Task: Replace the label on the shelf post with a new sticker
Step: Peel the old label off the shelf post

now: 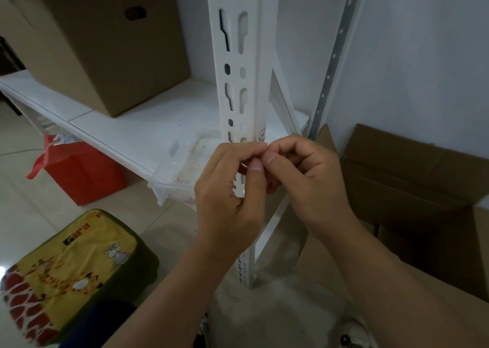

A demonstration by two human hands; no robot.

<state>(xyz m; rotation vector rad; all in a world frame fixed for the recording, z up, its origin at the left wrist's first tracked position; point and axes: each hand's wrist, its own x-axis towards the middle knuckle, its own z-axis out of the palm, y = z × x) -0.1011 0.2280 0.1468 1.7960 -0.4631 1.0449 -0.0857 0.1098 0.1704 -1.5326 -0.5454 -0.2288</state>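
Nearest, a yellow bag (63, 276) lies on the floor at lower left. Above it, the left hand (230, 189) and right hand (304, 178) meet with fingers curled and thumbs touching in front of the white shelf post (238, 83); what they pinch cannot be seen. The label (262, 135) sits on the post just above the fingertips. Behind, a cardboard box (105, 46) stands on the shelf (132, 133).

A home storage corner is suggested. A white slotted shelf post (238, 83) is seen just above the hands, with a closed cardboard box (105, 46) on the shelf board (137, 133) up to their left. A red bag (79, 173) and a cartoon-printed cushion (71, 271) are seen on tiled floor (21, 202) lower left, flattened cardboard (410, 189) to the right.
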